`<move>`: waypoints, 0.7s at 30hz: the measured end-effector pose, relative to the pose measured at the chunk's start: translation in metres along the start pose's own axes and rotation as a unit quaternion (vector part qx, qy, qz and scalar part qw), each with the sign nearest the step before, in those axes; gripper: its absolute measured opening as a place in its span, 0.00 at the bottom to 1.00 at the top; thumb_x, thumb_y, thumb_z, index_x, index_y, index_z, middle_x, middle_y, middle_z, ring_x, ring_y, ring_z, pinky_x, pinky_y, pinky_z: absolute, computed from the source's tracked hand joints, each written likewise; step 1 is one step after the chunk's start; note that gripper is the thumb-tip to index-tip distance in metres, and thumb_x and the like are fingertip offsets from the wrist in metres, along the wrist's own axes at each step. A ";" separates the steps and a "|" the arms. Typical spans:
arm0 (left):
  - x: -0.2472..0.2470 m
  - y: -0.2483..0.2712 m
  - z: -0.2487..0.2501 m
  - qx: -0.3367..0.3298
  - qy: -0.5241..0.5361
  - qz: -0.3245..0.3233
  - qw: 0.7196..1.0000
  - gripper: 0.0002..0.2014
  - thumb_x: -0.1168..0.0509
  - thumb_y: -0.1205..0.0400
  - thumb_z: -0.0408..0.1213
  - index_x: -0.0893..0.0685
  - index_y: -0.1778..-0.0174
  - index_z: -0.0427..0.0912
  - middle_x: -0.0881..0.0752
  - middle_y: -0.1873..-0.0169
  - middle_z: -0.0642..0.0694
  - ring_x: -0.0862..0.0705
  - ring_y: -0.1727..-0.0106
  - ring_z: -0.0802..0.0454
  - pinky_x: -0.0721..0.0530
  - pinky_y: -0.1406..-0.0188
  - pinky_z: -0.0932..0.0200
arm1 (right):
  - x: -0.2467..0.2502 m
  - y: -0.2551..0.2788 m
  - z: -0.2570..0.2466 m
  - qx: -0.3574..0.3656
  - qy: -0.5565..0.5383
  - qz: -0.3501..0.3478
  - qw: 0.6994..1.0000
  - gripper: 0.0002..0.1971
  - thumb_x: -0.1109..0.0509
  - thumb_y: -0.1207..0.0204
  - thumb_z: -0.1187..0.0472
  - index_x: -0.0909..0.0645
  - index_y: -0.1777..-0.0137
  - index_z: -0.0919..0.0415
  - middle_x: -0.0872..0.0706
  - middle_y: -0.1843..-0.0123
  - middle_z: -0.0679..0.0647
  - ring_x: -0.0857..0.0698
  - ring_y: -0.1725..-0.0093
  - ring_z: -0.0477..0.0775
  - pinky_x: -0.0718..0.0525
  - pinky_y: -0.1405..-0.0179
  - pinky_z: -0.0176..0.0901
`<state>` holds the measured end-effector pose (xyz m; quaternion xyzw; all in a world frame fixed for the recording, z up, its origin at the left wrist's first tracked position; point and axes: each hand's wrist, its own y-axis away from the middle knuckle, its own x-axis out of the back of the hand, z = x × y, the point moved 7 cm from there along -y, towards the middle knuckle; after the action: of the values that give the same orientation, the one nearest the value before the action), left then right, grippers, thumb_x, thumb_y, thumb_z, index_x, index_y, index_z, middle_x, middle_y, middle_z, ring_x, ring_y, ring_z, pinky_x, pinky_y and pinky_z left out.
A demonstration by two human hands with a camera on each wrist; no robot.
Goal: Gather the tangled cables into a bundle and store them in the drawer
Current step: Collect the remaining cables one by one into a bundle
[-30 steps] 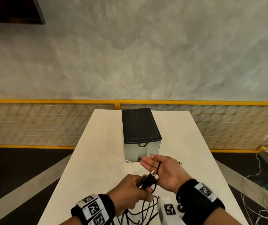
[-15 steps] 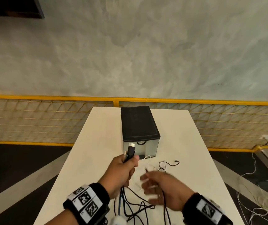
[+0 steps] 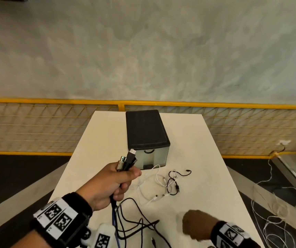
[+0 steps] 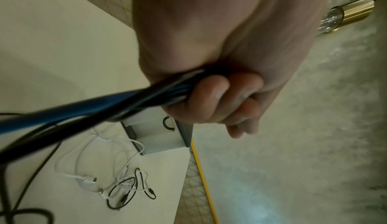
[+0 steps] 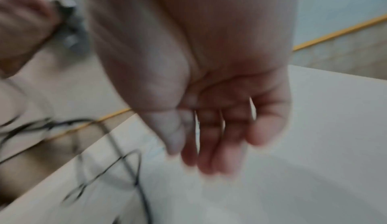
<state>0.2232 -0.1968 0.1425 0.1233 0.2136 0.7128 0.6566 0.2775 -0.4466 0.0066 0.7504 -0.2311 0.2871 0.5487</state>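
Fingers of the left hand (image 3: 110, 183) were curled tight round a fistful of thick black and blue cables (image 4: 87, 110), whose metal-tipped plugs (image 3: 128, 159) stuck up above the knuckles while the slack trailed down in loops on the white tabletop (image 3: 206, 158). Low at the table's near right, the right hand (image 5: 220, 124) held nothing, with fingers loose and lightly bent in the blurred wrist view.

By my judgement the gathering was only partly done. A thin white charging cable (image 3: 152, 183) and a thin black cable (image 3: 175, 183), tangled together, lay apart from both hands just in front of the small drawer unit with a black lid and grey front (image 3: 148, 140). Its drawer front (image 3: 150, 157) looked closed. What seemed left: coiling the trailing loops, picking up the two thin cables, opening the drawer and putting the bundle inside.
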 end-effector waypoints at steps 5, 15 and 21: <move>-0.011 0.000 -0.004 -0.023 0.032 0.007 0.999 0.13 0.37 0.15 0.39 0.12 0.54 0.35 0.26 0.79 0.43 0.36 0.84 0.55 0.38 0.81 0.64 | 0.050 -0.043 0.024 -0.010 -0.097 0.187 0.978 0.05 0.35 0.21 0.58 0.20 0.57 0.51 0.10 0.41 0.56 0.14 0.41 0.58 0.21 0.47 0.39; -0.001 -0.001 -0.006 -0.019 -0.018 0.030 0.999 0.17 0.37 0.16 0.44 0.09 0.64 0.42 0.22 0.79 0.43 0.27 0.78 0.50 0.25 0.70 0.54 | 0.072 -0.082 0.015 0.019 -0.189 0.331 0.924 0.05 0.36 0.24 0.61 0.19 0.56 0.51 0.11 0.50 0.55 0.15 0.51 0.62 0.21 0.57 0.44; 0.003 -0.009 -0.012 -0.011 -0.005 0.041 0.999 0.16 0.37 0.15 0.43 0.09 0.62 0.40 0.23 0.79 0.44 0.28 0.78 0.50 0.26 0.73 0.57 | 0.096 -0.104 -0.053 0.150 0.091 0.293 0.940 0.15 0.38 0.21 0.59 0.16 0.38 0.48 0.17 0.40 0.53 0.21 0.37 0.60 0.19 0.44 0.51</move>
<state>0.2254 -0.1948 0.1270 0.1277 0.1971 0.7407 0.6295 0.4068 -0.3687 0.0123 0.6937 -0.3446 0.5335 0.3398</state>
